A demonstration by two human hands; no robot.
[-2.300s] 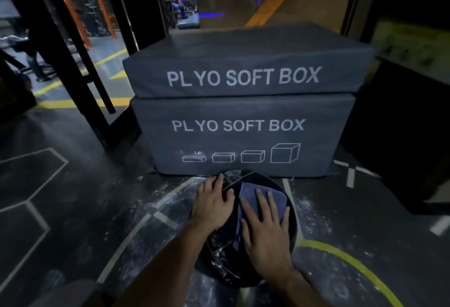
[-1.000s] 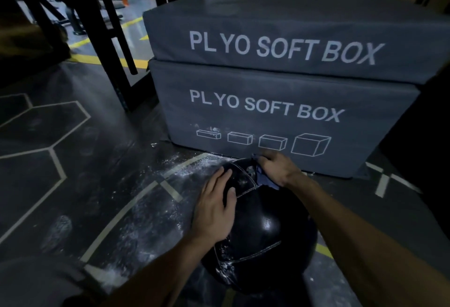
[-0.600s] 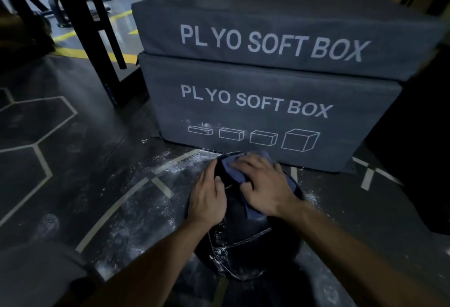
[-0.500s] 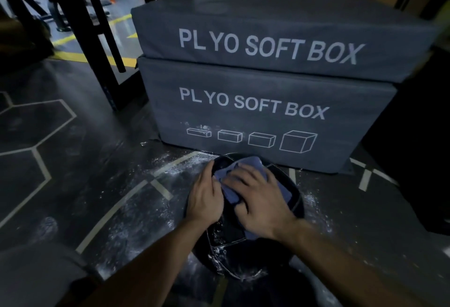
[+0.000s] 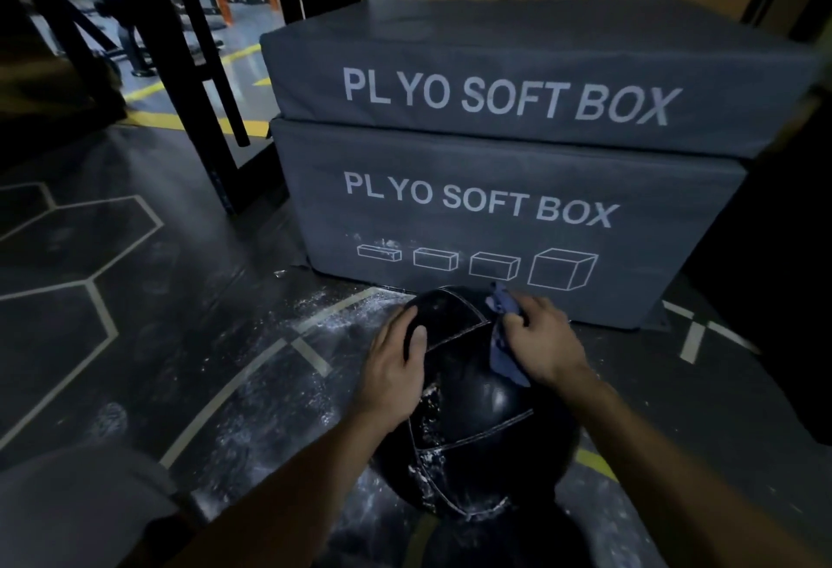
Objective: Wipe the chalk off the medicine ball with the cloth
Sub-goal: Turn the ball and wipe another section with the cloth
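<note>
**Cloth drawn to the ball's far right side**

Since half a second ago, the right hand (image 5: 542, 344) has slid the cloth (image 5: 503, 344) off the top of the ball (image 5: 477, 423) toward its far right edge, baring the top panel it covered. The left hand (image 5: 394, 369) has stayed on the ball's left side.

The right hand's fingers are curled together and bunch the cloth against the ball's upper right surface. The left hand lies flat, fingers a little apart and nearly straight, thumb resting on the top panel; it holds nothing, only steadies the ball.

The ball sits on the floor (image 5: 157, 342) just in front of the lower box (image 5: 495, 207), between the two forearms. It is round, black and glossy, made of stitched panels with pale seams. White chalk clings in crusty flecks along the seams on its near left side, below the left hand. The far top panel looks mostly dark and clean.

The cloth is blue-grey, soft and crumpled. Two grey padded boxes, stacked, carry white lettering: "PLYO SOFT BOX". The upper box (image 5: 517, 85) sits squarely on the lower. The floor is dark, with pale hexagon lines and scattered chalk dust left of the ball.
</note>
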